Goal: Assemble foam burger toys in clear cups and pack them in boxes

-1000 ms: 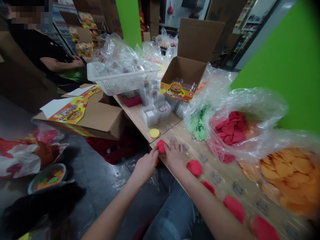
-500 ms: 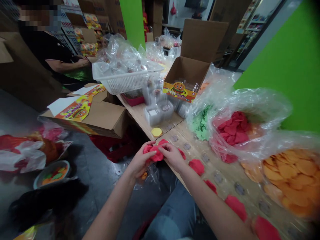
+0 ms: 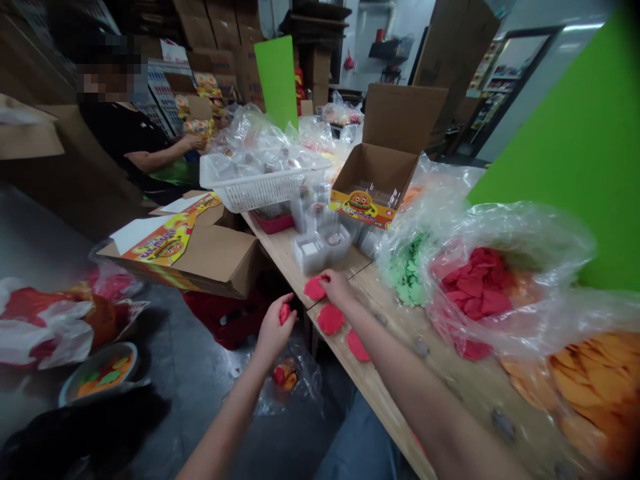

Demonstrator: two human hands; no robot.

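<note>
My right hand pinches a flat red piece and rests it on the wooden table near its left end. My left hand hangs off the table's edge, closed on several more red pieces. Two red pieces lie on the table just behind my right hand. Small grey discs sit in a row further along the table.
Clear bags hold red pieces, green pieces and orange pieces. Clear small tubs, a white basket and an open burger-print box stand beyond. Another person works at far left. A carton sits below.
My hands came apart: the right reached forward and set a red piece on the table, the left dropped below the edge with the rest. The view tilted up.
</note>
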